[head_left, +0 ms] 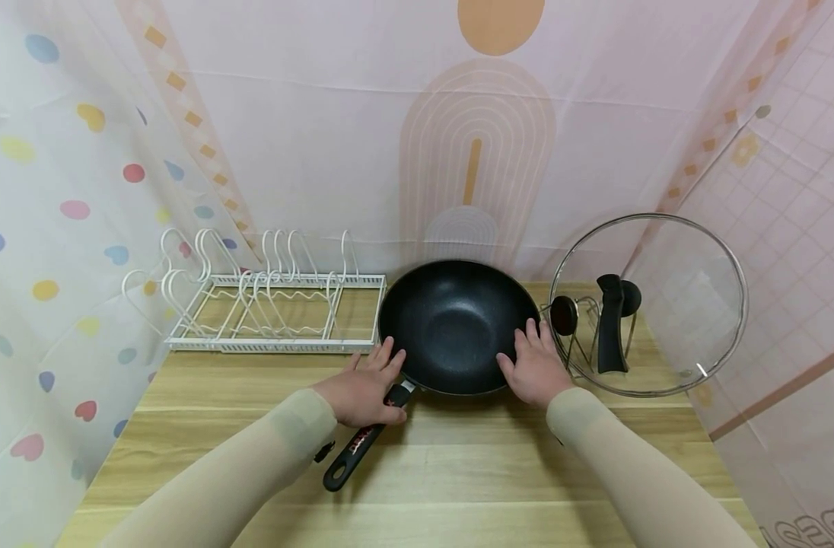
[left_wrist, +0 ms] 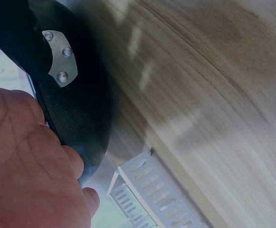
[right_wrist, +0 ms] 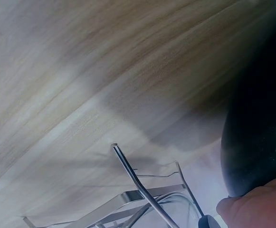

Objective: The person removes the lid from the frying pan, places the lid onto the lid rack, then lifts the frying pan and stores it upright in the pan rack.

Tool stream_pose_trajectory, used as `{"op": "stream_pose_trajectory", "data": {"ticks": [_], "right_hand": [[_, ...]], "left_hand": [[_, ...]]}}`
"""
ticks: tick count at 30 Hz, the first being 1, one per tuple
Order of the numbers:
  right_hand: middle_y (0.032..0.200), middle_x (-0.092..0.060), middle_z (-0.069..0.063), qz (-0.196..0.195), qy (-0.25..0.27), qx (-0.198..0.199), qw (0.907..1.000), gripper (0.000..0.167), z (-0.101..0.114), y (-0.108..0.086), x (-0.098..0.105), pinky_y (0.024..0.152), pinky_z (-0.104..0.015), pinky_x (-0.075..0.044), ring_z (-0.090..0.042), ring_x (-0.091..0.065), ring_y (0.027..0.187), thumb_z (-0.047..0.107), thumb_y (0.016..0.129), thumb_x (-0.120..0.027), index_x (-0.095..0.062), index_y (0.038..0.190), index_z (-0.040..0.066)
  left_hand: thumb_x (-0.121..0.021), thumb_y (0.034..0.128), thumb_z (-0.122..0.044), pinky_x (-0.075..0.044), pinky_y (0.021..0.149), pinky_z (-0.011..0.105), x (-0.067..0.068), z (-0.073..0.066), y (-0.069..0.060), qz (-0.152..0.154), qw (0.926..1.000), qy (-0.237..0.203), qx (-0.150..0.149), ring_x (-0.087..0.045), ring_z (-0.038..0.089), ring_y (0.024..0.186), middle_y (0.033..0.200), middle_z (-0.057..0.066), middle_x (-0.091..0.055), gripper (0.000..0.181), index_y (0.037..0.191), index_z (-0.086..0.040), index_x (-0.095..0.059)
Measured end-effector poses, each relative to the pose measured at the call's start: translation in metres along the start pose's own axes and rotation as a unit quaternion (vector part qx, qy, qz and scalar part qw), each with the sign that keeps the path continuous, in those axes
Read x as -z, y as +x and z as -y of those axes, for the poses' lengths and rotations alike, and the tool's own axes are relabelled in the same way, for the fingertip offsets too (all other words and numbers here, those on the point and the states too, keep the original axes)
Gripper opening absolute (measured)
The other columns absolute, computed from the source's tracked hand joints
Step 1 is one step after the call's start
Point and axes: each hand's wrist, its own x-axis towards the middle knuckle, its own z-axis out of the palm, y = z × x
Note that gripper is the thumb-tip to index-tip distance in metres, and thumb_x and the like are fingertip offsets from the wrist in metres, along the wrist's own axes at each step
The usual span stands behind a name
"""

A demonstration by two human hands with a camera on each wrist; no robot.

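Note:
A black wok (head_left: 458, 327) sits on the wooden tabletop, its long black handle (head_left: 354, 457) pointing toward the front left. My left hand (head_left: 365, 388) lies across the handle's base, fingers spread and touching the wok's near-left rim. In the left wrist view, the palm (left_wrist: 28, 161) is beside the wok's dark outer side (left_wrist: 80, 104) and the riveted metal handle bracket (left_wrist: 64, 59). On the right rim rests my right hand (head_left: 535, 365), its fingers extended over the edge. The right wrist view shows only part of that hand (right_wrist: 261, 204) against the wok.
Left of the wok stands a white wire rack (head_left: 280, 346) with upright loops. To the right, a glass lid (head_left: 691, 304) with a black handle (head_left: 610, 327) stands upright in a metal stand (head_left: 581, 346). Patterned curtains (head_left: 321, 152) close off the back and sides.

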Motion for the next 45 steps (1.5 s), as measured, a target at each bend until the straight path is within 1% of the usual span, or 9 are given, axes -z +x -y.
{"op": "stream_pose_trajectory", "data": {"ticks": [12, 18, 21, 25, 28, 32, 39, 41, 45], "right_hand": [[0.173, -0.008, -0.032, 0.001, 0.013, -0.012, 0.9999, 0.074, 0.004, 0.007, 0.0, 0.131, -0.062, -0.011, -0.05, 0.003, 0.162, 0.045, 0.111, -0.042, -0.032, 0.16, -0.009], [0.174, -0.007, -0.031, 0.005, 0.022, -0.013, 0.9997, 0.074, 0.004, 0.011, 0.001, 0.131, -0.061, -0.011, -0.049, 0.004, 0.162, 0.045, 0.11, -0.043, -0.032, 0.161, -0.008], [0.174, -0.006, -0.031, 0.002, 0.03, -0.011, 0.9995, 0.073, 0.003, 0.012, 0.001, 0.131, -0.062, -0.011, -0.049, 0.003, 0.162, 0.043, 0.11, -0.044, -0.031, 0.161, -0.008], [0.174, -0.002, -0.031, 0.001, 0.037, -0.014, 0.9992, 0.075, 0.002, 0.011, 0.001, 0.131, -0.061, -0.008, -0.049, 0.004, 0.162, 0.044, 0.11, -0.043, -0.028, 0.161, -0.009], [0.173, 0.001, -0.033, -0.007, 0.041, -0.025, 0.9988, 0.076, 0.004, 0.008, 0.0, 0.132, -0.06, -0.006, -0.05, 0.005, 0.162, 0.043, 0.111, -0.042, -0.025, 0.161, -0.012], [0.172, 0.002, -0.036, -0.025, 0.052, -0.036, 0.9977, 0.076, 0.012, 0.002, -0.005, 0.131, -0.061, -0.005, -0.052, 0.004, 0.161, 0.041, 0.111, -0.044, -0.026, 0.159, -0.015], [0.172, -0.001, -0.035, -0.028, 0.041, -0.025, 0.9985, 0.081, 0.021, -0.004, -0.016, 0.131, -0.063, -0.004, -0.053, 0.006, 0.16, 0.049, 0.109, -0.045, -0.029, 0.159, -0.013], [0.172, -0.001, -0.034, -0.028, 0.041, -0.025, 0.9985, 0.081, 0.021, -0.004, -0.017, 0.131, -0.063, -0.003, -0.053, 0.007, 0.16, 0.05, 0.109, -0.045, -0.029, 0.159, -0.013], [0.173, -0.001, -0.034, -0.028, 0.041, -0.026, 0.9984, 0.08, 0.021, -0.004, -0.017, 0.131, -0.062, -0.002, -0.053, 0.007, 0.16, 0.048, 0.109, -0.044, -0.029, 0.159, -0.013]], "left_hand": [[-0.067, 0.0953, -0.057, -0.004, 0.131, 0.062, 0.001, 0.006, 0.004, -0.003, 1.0, -0.004, 0.003, 0.0, 0.036, 0.165, 0.177, 0.018, 0.009, 0.105, 0.17, -0.01, -0.011], [-0.067, 0.0954, -0.058, -0.002, 0.132, 0.06, 0.002, 0.006, 0.003, -0.002, 0.9999, -0.013, 0.006, 0.002, 0.033, 0.165, 0.177, 0.017, 0.011, 0.105, 0.17, -0.01, -0.01], [-0.066, 0.0958, -0.059, -0.002, 0.132, 0.06, 0.002, 0.005, 0.003, -0.002, 0.9999, -0.011, 0.008, 0.003, 0.032, 0.165, 0.177, 0.017, 0.011, 0.105, 0.17, -0.011, -0.01], [-0.063, 0.0975, -0.061, -0.003, 0.132, 0.059, 0.002, 0.003, 0.0, -0.006, 0.9999, 0.004, 0.007, 0.0, 0.034, 0.165, 0.177, 0.019, 0.008, 0.103, 0.17, -0.01, -0.011], [-0.061, 0.0994, -0.062, -0.004, 0.132, 0.06, 0.001, 0.0, -0.004, -0.008, 0.9998, 0.015, 0.007, -0.001, 0.036, 0.165, 0.177, 0.02, 0.005, 0.101, 0.17, -0.01, -0.011], [-0.061, 0.1, -0.061, -0.008, 0.131, 0.062, -0.001, -0.002, -0.015, -0.004, 0.9996, 0.027, 0.005, -0.003, 0.039, 0.165, 0.177, 0.02, 0.002, 0.099, 0.17, -0.011, -0.013], [-0.065, 0.0985, -0.06, -0.014, 0.13, 0.062, -0.008, -0.003, -0.034, 0.015, 0.9985, 0.053, -0.007, -0.011, 0.042, 0.163, 0.178, 0.017, -0.007, 0.098, 0.17, -0.013, -0.016], [-0.065, 0.0988, -0.059, -0.016, 0.13, 0.062, -0.01, -0.003, -0.038, 0.017, 0.9984, 0.053, -0.009, -0.013, 0.041, 0.163, 0.178, 0.016, -0.009, 0.098, 0.17, -0.014, -0.016], [-0.064, 0.1, -0.057, -0.017, 0.13, 0.061, -0.013, -0.003, -0.042, 0.018, 0.999, 0.039, -0.008, -0.014, 0.04, 0.163, 0.178, 0.015, -0.009, 0.096, 0.171, -0.015, -0.014]]}}
